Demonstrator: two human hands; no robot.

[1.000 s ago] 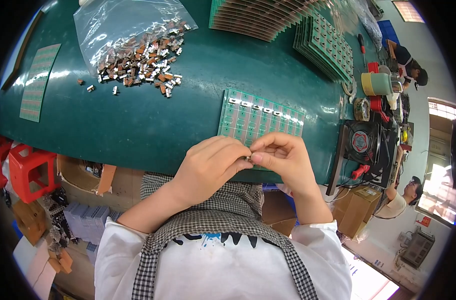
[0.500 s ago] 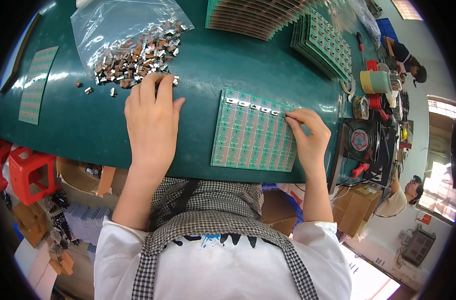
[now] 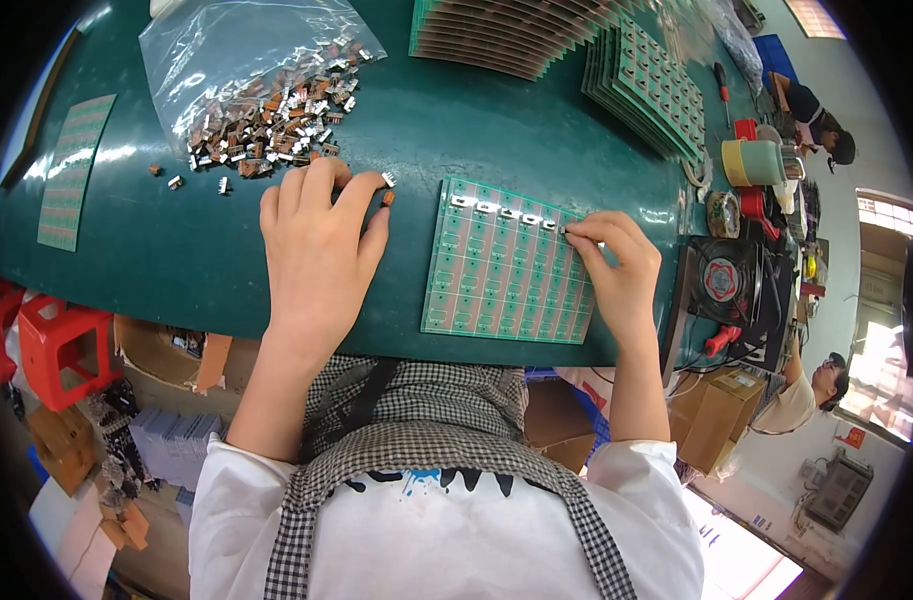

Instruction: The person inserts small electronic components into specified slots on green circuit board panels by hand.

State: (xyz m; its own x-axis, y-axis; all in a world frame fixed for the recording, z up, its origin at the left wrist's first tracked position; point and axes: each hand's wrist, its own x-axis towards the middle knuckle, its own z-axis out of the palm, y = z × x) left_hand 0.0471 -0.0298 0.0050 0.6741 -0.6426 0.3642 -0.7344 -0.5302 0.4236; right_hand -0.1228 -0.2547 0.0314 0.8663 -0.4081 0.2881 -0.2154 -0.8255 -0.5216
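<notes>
My left hand [image 3: 322, 235] is just right of a loose pile of small slide switches [image 3: 277, 120], its back turned up. At its thumb and index fingertips are a silver-topped slide switch [image 3: 390, 180] and a brown one [image 3: 388, 200], seemingly gripped loosely between them. My right hand [image 3: 622, 270] pinches a small part at the top right of a green circuit board panel [image 3: 507, 280]; its fingertips mostly hide that part, which looks like another slide switch. Several slide switches [image 3: 508, 213] sit in a row along the panel's upper edge, left of those fingertips.
A clear plastic bag [image 3: 207, 60] lies under and behind the pile. Stacked panels [image 3: 517, 35] and populated boards [image 3: 647, 90] stand at the back. Another panel [image 3: 77, 170] lies far left. A black fan [image 3: 727, 278], tape roll [image 3: 722, 215] and cups [image 3: 752, 165] are at right.
My left hand has drawn away from the pile, to the right and slightly nearer me, with two slide switches at its fingertips. My right fingertips have shifted slightly left on the panel.
</notes>
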